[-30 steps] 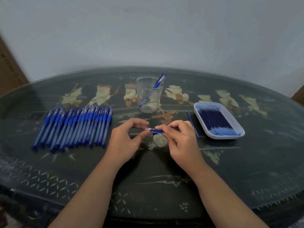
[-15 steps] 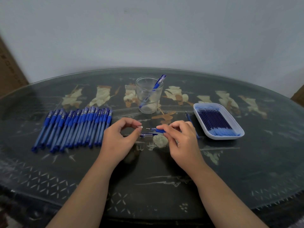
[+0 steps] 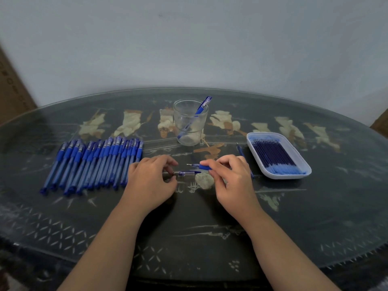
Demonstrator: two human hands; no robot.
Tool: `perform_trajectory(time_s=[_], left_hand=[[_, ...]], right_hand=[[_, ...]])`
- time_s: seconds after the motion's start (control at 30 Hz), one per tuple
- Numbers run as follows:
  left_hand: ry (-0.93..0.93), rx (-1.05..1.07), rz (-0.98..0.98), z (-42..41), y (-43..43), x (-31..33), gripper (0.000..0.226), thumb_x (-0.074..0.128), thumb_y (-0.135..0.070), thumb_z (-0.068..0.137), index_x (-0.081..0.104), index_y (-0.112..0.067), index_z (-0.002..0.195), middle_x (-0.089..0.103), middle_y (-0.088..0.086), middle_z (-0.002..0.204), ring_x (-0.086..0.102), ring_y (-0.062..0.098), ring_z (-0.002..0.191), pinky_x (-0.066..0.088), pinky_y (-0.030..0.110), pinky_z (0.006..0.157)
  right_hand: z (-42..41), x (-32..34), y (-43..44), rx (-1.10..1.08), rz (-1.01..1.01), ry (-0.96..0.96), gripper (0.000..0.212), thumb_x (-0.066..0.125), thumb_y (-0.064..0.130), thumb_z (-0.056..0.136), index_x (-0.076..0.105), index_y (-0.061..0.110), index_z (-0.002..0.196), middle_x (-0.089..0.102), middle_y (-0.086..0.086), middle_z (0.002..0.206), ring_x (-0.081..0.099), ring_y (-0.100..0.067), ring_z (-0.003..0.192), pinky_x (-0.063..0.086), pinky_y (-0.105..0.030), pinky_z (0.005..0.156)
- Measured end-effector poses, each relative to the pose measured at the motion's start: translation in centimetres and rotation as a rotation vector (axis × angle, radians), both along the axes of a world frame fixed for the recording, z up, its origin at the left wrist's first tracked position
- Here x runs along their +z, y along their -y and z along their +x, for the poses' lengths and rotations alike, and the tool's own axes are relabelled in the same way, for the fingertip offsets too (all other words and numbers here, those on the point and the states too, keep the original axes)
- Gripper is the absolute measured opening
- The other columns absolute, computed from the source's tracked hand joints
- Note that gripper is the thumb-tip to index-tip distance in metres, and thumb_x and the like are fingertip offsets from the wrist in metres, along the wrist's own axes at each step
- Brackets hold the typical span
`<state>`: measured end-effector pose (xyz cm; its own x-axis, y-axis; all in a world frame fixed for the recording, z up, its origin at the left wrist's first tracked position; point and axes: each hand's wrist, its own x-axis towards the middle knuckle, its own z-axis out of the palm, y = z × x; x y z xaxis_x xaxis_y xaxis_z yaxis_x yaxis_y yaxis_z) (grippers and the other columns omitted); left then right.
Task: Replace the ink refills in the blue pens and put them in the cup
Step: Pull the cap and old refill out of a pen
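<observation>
The dark table (image 3: 315, 217) bears cream and tan inlaid figures and pale lattice marks near its near edge, with blue pens (image 3: 94, 164) left, 1 blue pen (image 3: 199, 111) in the clear cup (image 3: 190, 122), and dark blue refills (image 3: 273, 154) in the white tray (image 3: 287, 177).

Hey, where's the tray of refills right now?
In the head view, the tray sits on the table's right side, just right of the right hand and right of the cup.

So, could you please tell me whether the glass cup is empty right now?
No, one blue pen leans tilted inside the glass cup, with its top end sticking out over the rim.
</observation>
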<state>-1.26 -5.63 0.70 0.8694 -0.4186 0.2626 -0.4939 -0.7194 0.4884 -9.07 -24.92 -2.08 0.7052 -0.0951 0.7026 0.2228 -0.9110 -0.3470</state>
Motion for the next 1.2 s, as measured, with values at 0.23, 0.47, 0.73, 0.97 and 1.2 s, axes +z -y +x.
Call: perform_trajectory(time_s=[0.23,0.47,0.73,0.97,1.2], left_hand=[[-0.046,0.012,-0.076,0.1,-0.2,-0.5,0.028,0.070,-0.029,0.083,0.056,-0.041,0.104,0.060,-0.025,0.090,0.048,0.002,0.102,0.022,0.027,0.091],[-0.016,0.000,-0.070,0.1,-0.2,-0.6,0.029,0.070,-0.029,0.083,0.053,-0.043,0.103,0.060,-0.026,0.090,0.050,-0.001,0.101,0.021,0.026,0.093],[0.189,-0.069,-0.257,-0.9,0.4,-0.2,0.033,0.075,-0.028,0.080,0.061,-0.031,0.110,0.060,-0.020,0.108,0.053,0.004,0.111,0.029,0.028,0.100],[-0.290,-0.280,-0.682,-3.5,3.0,1.7,0.036,0.084,-0.025,0.069,0.065,-0.023,0.100,0.070,-0.010,0.094,0.068,0.006,0.092,0.055,0.023,0.083],[-0.276,-0.222,-0.711,-3.5,3.0,1.7,0.025,0.079,-0.003,0.076,0.068,-0.017,0.093,0.071,-0.009,0.087,0.068,0.005,0.081,0.056,0.021,0.076]], right_hand=[[0.0,0.0,0.0,-0.024,0.012,0.043,0.032,0.062,0.007,0.090,0.071,0.020,0.118,0.056,0.005,0.092,0.051,-0.015,0.086,0.045,-0.038,0.079],[-0.1,0.1,-0.1,-0.061,-0.005,0.080,0.027,0.062,0.010,0.091,0.072,0.017,0.115,0.061,0.005,0.093,0.054,-0.016,0.088,0.045,-0.037,0.082],[-0.6,2.4,-0.5,-0.117,0.039,0.149,0.025,0.070,0.009,0.089,0.072,0.013,0.113,0.070,0.005,0.096,0.062,-0.018,0.087,0.051,-0.034,0.080],[-1.8,6.5,-2.7,0.036,0.739,-0.080,0.020,0.075,0.016,0.085,0.071,0.032,0.098,0.074,0.009,0.081,0.070,-0.005,0.080,0.057,-0.022,0.076],[-2.1,7.3,-3.0,0.113,0.943,-0.099,0.018,0.072,0.015,0.088,0.071,0.025,0.104,0.076,0.002,0.086,0.073,-0.013,0.083,0.060,-0.038,0.080]])
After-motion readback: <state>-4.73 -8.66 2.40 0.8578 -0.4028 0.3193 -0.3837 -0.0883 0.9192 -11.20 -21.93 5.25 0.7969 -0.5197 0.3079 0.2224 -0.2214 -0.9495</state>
